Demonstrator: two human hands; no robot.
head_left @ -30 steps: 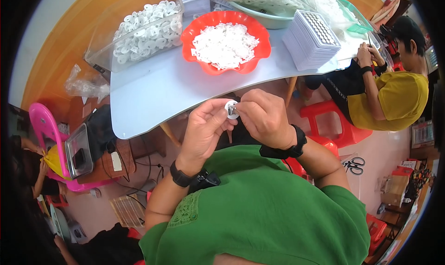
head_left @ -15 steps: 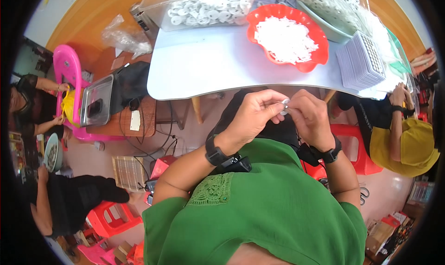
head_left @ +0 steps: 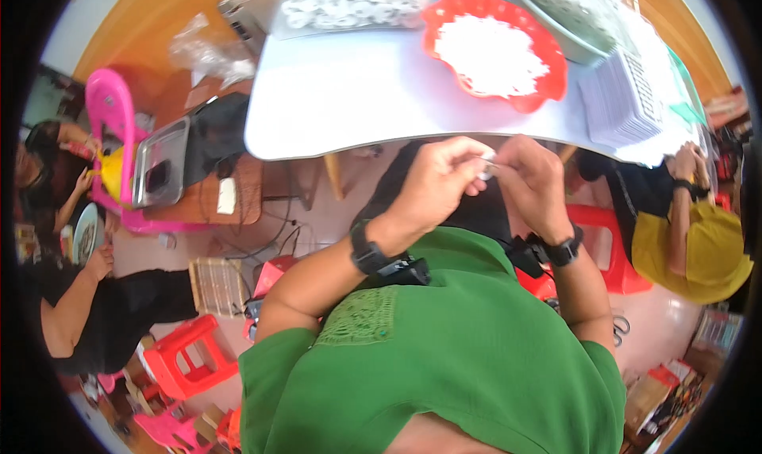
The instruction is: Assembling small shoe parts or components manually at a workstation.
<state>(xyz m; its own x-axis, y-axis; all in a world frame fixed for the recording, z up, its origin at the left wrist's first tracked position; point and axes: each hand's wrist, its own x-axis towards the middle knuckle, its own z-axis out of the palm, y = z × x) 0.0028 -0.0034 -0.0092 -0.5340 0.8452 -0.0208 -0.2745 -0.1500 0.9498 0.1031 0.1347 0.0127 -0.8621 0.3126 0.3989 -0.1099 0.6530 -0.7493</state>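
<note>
Glossy red plastic bowl, smooth matt table.

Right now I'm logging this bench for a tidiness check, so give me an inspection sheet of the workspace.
Surface: white table, bare in its near left part.
Job's things: a small pale part pinched between both hands in front of the table edge; too small to tell its kind.
Clutter: red bowl of white pieces, clear bag of white rings, stack of white gridded trays.
Grippers: left hand and right hand meet at the part, each with a dark wristband.
Cables: dark wires trail on the floor under the table.
Surroundings: pink chair, red stool, person in yellow at right, people in black at left.
</note>
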